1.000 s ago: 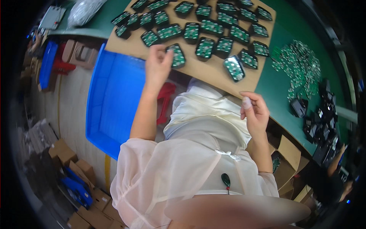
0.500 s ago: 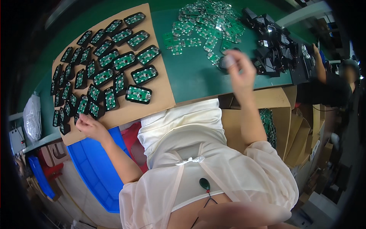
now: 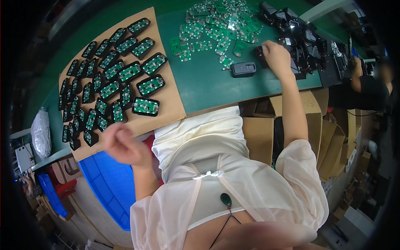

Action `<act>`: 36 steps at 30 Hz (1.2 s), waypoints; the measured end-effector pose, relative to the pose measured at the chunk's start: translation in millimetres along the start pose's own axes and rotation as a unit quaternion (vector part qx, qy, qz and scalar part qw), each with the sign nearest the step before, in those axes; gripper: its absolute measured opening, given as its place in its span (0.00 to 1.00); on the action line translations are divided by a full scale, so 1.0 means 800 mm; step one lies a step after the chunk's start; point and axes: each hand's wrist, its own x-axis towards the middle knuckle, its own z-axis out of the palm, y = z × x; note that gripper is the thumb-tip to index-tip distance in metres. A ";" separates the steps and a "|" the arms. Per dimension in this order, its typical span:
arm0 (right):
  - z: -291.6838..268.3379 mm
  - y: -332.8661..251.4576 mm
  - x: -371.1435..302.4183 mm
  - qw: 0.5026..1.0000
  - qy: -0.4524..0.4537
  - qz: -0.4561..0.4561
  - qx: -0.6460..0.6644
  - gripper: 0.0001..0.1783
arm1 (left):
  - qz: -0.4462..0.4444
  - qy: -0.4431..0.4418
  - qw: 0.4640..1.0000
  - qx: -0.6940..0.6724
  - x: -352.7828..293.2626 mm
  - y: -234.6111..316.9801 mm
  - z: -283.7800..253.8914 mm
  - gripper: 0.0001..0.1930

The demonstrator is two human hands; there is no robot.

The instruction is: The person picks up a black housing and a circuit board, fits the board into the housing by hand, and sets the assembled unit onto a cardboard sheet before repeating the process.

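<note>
My right hand [image 3: 276, 60] is closed at the left edge of a heap of black plastic housings [image 3: 306, 43]. A dark housing [image 3: 261, 53] shows at its fingertips, mostly hidden by the hand. To its left, one closed-looking black housing [image 3: 243, 70] lies alone on the green tabletop, with a short wire end at its side. My left hand [image 3: 125, 143] hangs over the near edge of a cardboard sheet [image 3: 166, 102], smeared by motion, its fingers not clear. Nearest to it are black housings with green circuit boards [image 3: 118, 111], set in rough rows.
Loose green circuit boards [image 3: 225, 25] are piled at the back middle. Below the table edge stand a blue bin [image 3: 106, 179] at left and open cardboard boxes [image 3: 256, 133] at right. Another person's arm [image 3: 357, 75] reaches in at the far right.
My left hand has drawn back from the front-left housings, toward me and to the right. My right hand has moved right to the heap, leaving the lone black housing in view on the table.
</note>
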 end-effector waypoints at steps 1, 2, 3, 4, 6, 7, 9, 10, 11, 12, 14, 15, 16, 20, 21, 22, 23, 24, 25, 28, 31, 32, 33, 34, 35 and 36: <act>0.003 0.005 0.001 0.998 0.043 0.001 0.040 0.08 | 0.010 -0.038 0.999 -0.030 -0.009 0.006 0.013 0.05; 0.003 0.008 0.003 0.993 0.085 0.002 0.079 0.07 | 0.035 -0.089 0.995 -0.023 -0.014 0.010 0.026 0.05; 0.002 0.008 0.003 0.987 0.124 -0.005 0.102 0.08 | 0.058 -0.143 0.988 -0.016 -0.018 0.017 0.037 0.06; 0.002 0.007 0.004 0.987 0.125 -0.007 0.102 0.08 | -0.011 -0.164 0.985 -0.048 -0.030 0.029 0.049 0.07; 0.004 0.000 0.004 0.977 0.154 -0.007 0.146 0.09 | -0.003 -0.229 0.969 -0.090 -0.028 0.046 0.084 0.07; -0.001 -0.011 0.003 0.977 0.155 -0.010 0.147 0.09 | -0.024 -0.254 0.961 -0.108 -0.029 0.052 0.100 0.07; -0.014 -0.028 -0.003 0.978 0.120 0.037 0.166 0.12 | -0.011 -0.255 0.958 -0.131 -0.029 0.058 0.113 0.07; -0.011 -0.026 0.000 0.978 0.121 0.035 0.167 0.12 | 0.000 -0.258 0.954 -0.154 -0.029 0.060 0.116 0.07; -0.004 -0.023 0.005 0.981 0.153 -0.042 0.112 0.13 | 0.000 -0.256 0.955 -0.152 -0.029 0.060 0.118 0.07; 0.003 -0.020 0.008 0.974 0.183 -0.118 0.058 0.14 | -0.004 -0.259 0.953 -0.155 -0.029 0.061 0.118 0.07; 0.010 -0.017 0.009 0.980 0.143 -0.124 0.066 0.13 | -0.010 -0.259 0.954 -0.150 -0.033 0.063 0.115 0.07; 0.013 -0.014 0.012 0.983 0.100 -0.063 0.143 0.12 | -0.021 -0.264 0.952 -0.156 -0.038 0.061 0.114 0.07; 0.018 -0.013 0.016 0.974 0.053 -0.004 0.219 0.12 | -0.033 -0.266 0.950 -0.158 -0.041 0.058 0.111 0.08; 0.030 0.026 0.011 0.898 0.140 0.070 0.412 0.09 | -0.042 -0.257 0.954 -0.148 -0.045 0.058 0.111 0.08; 0.020 0.007 0.004 0.867 0.156 0.060 0.470 0.09 | -0.035 -0.263 0.951 -0.159 -0.047 0.056 0.113 0.10; -0.001 -0.013 -0.005 0.833 0.172 0.054 0.524 0.09 | -0.027 -0.271 0.946 -0.174 -0.048 0.056 0.114 0.13; -0.017 -0.035 -0.017 0.822 0.187 0.042 0.536 0.09 | -0.030 -0.266 0.949 -0.165 -0.046 0.058 0.116 0.13; -0.031 -0.059 -0.031 0.812 0.204 0.033 0.547 0.08 | -0.023 -0.253 0.954 -0.157 -0.040 0.062 0.119 0.17; -0.042 -0.085 -0.047 0.800 0.194 0.028 0.567 0.07 | -0.015 -0.242 0.958 -0.153 -0.038 0.064 0.123 0.21; -0.042 -0.144 -0.085 0.801 0.179 -0.067 0.567 0.02 | -0.141 -0.273 0.911 -0.275 -0.041 0.067 0.132 0.30; -0.033 -0.179 -0.104 0.802 0.145 -0.081 0.574 0.04 | -0.263 -0.247 0.838 -0.410 -0.057 0.062 0.136 0.31; -0.029 -0.182 -0.103 0.806 0.154 -0.094 0.564 0.05 | -0.263 -0.252 0.834 -0.415 -0.058 0.058 0.133 0.31; -0.032 -0.185 -0.102 0.823 0.164 -0.120 0.531 0.07 | -0.293 -0.266 0.827 -0.399 -0.057 0.049 0.125 0.31; -0.037 -0.187 -0.101 0.839 0.174 -0.146 0.495 0.09 | -0.322 -0.279 0.820 -0.383 -0.055 0.041 0.117 0.30; -0.038 -0.186 -0.103 0.868 0.183 -0.200 0.416 0.12 | -0.338 -0.285 0.819 -0.366 -0.053 0.036 0.107 0.28; -0.046 -0.192 -0.101 0.865 0.195 -0.282 0.365 0.12 | -0.338 -0.289 0.816 -0.371 -0.051 0.032 0.101 0.28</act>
